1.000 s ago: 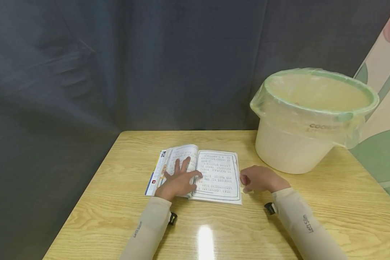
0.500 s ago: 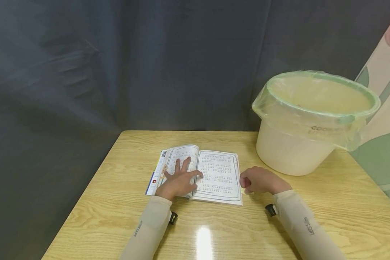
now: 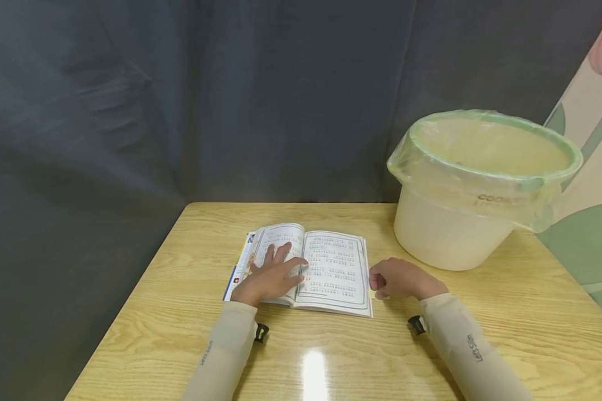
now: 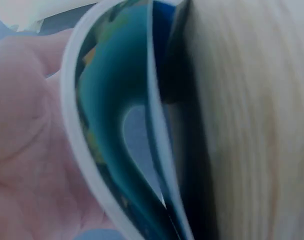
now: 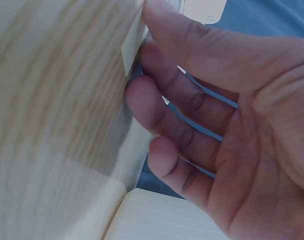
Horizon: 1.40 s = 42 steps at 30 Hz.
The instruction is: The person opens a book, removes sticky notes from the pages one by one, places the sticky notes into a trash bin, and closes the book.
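An open book (image 3: 335,267) with printed text lies on the table. My left hand (image 3: 267,279) rests across its left page, fingers spread and the thumb reaching over the gutter. From the left wrist view, the book's curled pages (image 4: 109,65) bulge up beside the palm, with a teal inner side. At the book's right edge, my right hand (image 3: 405,277) has its fingers curled. It pinches a small pale yellow paper slip (image 5: 129,50) between thumb and index finger; the index fingertip is largely hidden behind the thumb. The other fingers hang bent below in the right wrist view.
A large whitish bucket (image 3: 441,236) with a green rim and a translucent yellow liner bag (image 3: 481,186) stands at the back right of the wooden table (image 3: 155,334). Dark curtain (image 3: 291,100) hangs behind and to the left.
My left hand has shifted slightly left on the page, its thumb lying a little farther back. My right hand stays at the book's right edge.
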Each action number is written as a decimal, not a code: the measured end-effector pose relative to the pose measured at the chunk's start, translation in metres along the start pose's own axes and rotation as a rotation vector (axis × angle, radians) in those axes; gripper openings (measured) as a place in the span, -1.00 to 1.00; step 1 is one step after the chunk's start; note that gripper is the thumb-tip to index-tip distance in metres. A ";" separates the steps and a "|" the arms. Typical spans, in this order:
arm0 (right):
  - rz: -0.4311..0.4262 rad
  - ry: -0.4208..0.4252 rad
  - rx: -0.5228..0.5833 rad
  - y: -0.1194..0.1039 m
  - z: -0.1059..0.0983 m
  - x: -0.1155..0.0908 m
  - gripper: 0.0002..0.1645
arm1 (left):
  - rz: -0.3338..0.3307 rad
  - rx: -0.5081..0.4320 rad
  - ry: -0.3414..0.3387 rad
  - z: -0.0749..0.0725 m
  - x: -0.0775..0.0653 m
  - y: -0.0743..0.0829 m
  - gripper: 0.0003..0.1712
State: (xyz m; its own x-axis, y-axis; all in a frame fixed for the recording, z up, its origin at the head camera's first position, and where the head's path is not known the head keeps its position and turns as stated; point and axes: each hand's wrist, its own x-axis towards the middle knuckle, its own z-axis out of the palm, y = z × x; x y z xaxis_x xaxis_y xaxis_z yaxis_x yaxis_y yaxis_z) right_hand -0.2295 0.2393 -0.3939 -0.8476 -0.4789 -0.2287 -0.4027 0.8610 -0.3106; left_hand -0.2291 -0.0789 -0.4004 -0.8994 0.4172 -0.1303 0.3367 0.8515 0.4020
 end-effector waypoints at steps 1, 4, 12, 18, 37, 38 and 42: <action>0.003 0.000 0.001 0.000 0.000 0.000 -0.73 | 0.005 -0.013 -0.003 -0.001 -0.001 -0.001 -0.53; 0.003 0.002 0.002 0.001 0.001 0.000 -0.73 | 0.012 -0.053 -0.017 -0.006 -0.002 -0.005 -0.51; -0.001 0.006 0.009 0.003 0.000 0.000 -0.73 | 0.041 -0.010 -0.042 -0.009 -0.006 0.006 0.06; -0.002 0.002 0.002 0.002 -0.002 0.000 -0.73 | 0.071 0.147 -0.015 0.003 -0.006 0.029 0.33; -0.036 0.007 0.038 0.005 -0.002 -0.003 -0.75 | 0.063 0.032 -0.026 0.000 -0.004 0.019 0.27; -0.039 0.007 0.038 0.005 -0.002 -0.003 -0.75 | 0.066 0.025 -0.017 0.001 -0.003 0.019 0.25; -0.060 0.021 0.029 0.006 -0.002 -0.003 -0.74 | 0.085 -0.004 0.025 0.006 -0.001 0.021 0.16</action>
State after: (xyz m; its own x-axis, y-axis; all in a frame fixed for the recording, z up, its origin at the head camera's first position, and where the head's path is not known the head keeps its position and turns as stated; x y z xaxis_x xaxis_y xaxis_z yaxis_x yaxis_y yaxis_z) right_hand -0.2299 0.2460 -0.3934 -0.8293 -0.5259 -0.1890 -0.4434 0.8251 -0.3501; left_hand -0.2193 -0.0596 -0.3977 -0.8741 0.4802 -0.0729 0.4115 0.8119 0.4140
